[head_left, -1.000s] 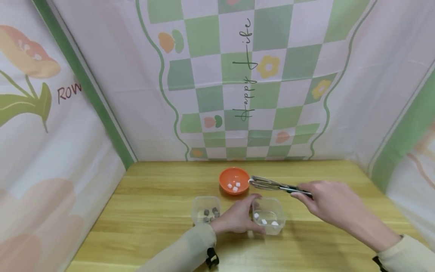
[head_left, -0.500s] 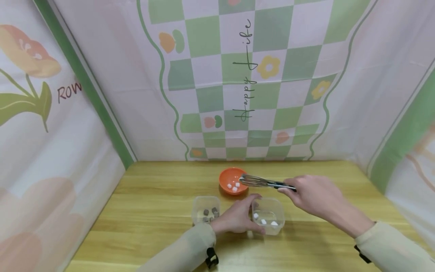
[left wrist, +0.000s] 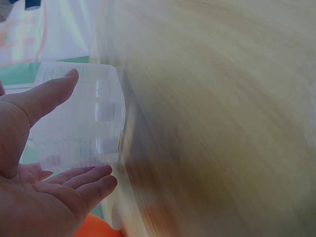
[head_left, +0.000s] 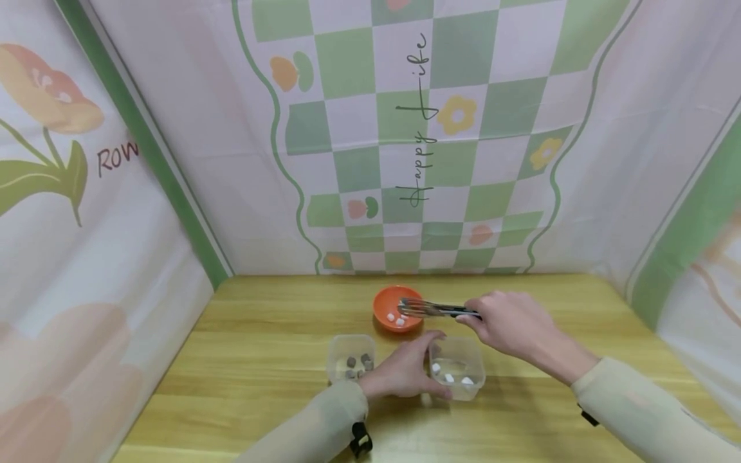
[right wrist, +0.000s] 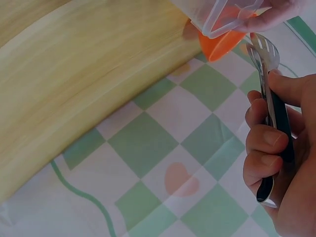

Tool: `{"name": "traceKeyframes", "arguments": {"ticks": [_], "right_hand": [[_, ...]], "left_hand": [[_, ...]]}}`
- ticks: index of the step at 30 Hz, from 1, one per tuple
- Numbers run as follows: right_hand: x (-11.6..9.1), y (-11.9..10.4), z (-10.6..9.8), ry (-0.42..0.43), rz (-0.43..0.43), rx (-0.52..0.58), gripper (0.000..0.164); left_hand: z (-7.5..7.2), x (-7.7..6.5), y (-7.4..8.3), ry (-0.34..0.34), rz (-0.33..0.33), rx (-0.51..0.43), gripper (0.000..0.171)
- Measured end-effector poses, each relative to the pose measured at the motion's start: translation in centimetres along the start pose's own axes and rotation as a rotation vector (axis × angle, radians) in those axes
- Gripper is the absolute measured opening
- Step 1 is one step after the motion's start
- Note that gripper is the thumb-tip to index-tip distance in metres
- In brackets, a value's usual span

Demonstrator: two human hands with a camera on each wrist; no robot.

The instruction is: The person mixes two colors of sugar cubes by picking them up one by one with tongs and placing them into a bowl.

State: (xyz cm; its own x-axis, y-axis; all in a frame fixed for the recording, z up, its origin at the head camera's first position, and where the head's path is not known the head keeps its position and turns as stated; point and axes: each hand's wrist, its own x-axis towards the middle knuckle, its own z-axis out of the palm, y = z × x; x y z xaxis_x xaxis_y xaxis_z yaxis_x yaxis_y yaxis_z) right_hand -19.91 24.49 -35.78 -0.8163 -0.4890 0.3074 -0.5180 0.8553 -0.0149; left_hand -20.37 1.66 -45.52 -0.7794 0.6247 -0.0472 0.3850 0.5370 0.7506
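My left hand (head_left: pixel 402 370) holds a clear plastic container (head_left: pixel 475 357) by its sides, thumb at the near side and fingers at the far side. Several white cubes (head_left: pixel 449 378) lie inside it. In my right hand (head_left: pixel 515 325) is a pair of metal tongs (head_left: pixel 431 309) with dark handles, gripped with curled fingers in the right wrist view. The tongs' tips reach over the orange bowl (head_left: pixel 379 316), and a small white bit shows at their ends. White cubes (head_left: pixel 390 317) sit in the bowl, one partly hidden by the tongs.
Left of the left hand stands a second clear container (head_left: pixel 350 341) with several dark cubes (head_left: pixel 351 362), partly covered by that wrist. All stand on a wooden table (head_left: pixel 260 360). A printed cloth (head_left: pixel 272 244) hangs at the table's back edge.
My right hand has moved left with the tongs, bringing their tips from the bowl's right rim to over its inside. The left hand and both containers have stayed put.
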Motion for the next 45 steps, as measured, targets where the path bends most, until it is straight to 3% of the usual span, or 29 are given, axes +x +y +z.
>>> {"name": "traceKeyframes", "arguments": {"ticks": [9, 33, 45], "right_hand": [[0.9, -0.3, 0.6, -0.063, 0.017, -0.011, 0.028], [2.1, -0.9, 1.5, -0.072, 0.015, -0.029, 0.035], [1.5, -0.6, 1.0, -0.049, 0.032, -0.020, 0.027]], "left_hand": [[0.0, 0.0, -0.1, -0.002, 0.006, -0.003, 0.102], [-0.1, -0.1, 0.1, 0.004, -0.012, 0.006, 0.102], [0.0, -0.1, 0.0, 0.007, -0.003, 0.013, 0.102]]}}
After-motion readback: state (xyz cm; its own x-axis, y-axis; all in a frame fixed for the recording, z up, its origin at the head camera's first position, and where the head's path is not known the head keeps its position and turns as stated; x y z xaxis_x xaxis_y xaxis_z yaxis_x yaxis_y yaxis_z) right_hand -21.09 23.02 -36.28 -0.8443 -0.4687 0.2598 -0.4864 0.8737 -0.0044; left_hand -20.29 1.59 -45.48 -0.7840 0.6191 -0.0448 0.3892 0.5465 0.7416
